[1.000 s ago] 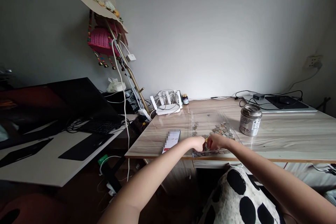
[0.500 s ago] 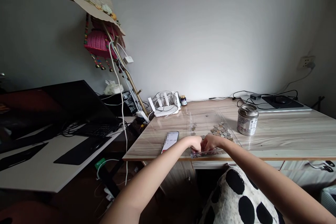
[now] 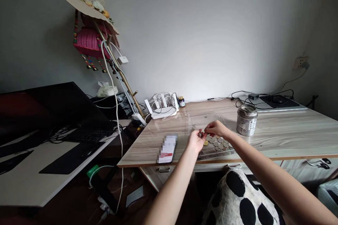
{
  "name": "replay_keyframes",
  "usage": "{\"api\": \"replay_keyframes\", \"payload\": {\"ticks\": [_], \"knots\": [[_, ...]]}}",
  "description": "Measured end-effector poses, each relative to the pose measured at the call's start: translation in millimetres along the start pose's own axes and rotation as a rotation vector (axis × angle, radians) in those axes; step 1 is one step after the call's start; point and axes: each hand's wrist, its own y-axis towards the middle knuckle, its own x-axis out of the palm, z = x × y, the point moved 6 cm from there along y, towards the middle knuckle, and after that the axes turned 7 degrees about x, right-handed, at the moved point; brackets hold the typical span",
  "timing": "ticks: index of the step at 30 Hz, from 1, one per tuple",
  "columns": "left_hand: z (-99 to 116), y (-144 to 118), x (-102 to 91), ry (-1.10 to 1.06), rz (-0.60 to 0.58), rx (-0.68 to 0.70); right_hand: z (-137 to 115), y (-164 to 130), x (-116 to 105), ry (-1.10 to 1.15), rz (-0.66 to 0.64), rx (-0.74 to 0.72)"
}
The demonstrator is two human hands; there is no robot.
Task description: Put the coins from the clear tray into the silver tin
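Note:
My left hand [image 3: 195, 141] is partly closed, palm turned up, around several coins [image 3: 201, 134]. Close beside it my right hand [image 3: 217, 129] pinches at the coins in the left palm; what sits between its fingertips is too small to make out. Both are raised over a clear plastic tray [image 3: 197, 121], where many loose coins [image 3: 220, 145] lie, mostly silver with a golden one near the left hand. To the right stands a round tin coin bank [image 3: 246, 122], upright, with a slot in its lid.
A phone [image 3: 168, 149] lies left of the tray near the desk's front edge. Behind are a white router [image 3: 164, 111] and a small dark jar [image 3: 181, 101]. A laptop with a mouse and cables [image 3: 277, 100] occupies the back right. A computer desk [image 3: 34, 186] adjoins at left.
Both hands have risen from the tray's front part, where they were down among the coins. Coins now show in my left palm, and my right fingers have come up to it. The view has shifted slightly.

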Motion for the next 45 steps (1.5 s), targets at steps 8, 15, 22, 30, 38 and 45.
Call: {"api": "replay_keyframes", "payload": {"ticks": [8,15,22,30,38,45], "knots": [[-54,-3,36.7,-0.181,-0.043,-0.136,0,-18,-19,-0.3,0.148,-0.024],[-68,-5,39.5,-0.249,-0.126,-0.236,-2,-31,-54,-0.402,0.374,-0.048],[-65,-14,44.5,-0.116,-0.32,-0.176,-3,-58,-191,-0.507,0.871,0.125],[-64,-14,48.9,0.079,-0.432,-0.102,24,-45,-220,-0.676,0.735,0.361],[-61,-17,49.4,0.164,-0.4,-0.009,-13,-60,-124,-0.484,0.613,-0.017],[-62,-16,49.2,0.147,-0.392,-0.004,8,-38,-48,-0.516,0.275,-0.052]]}}
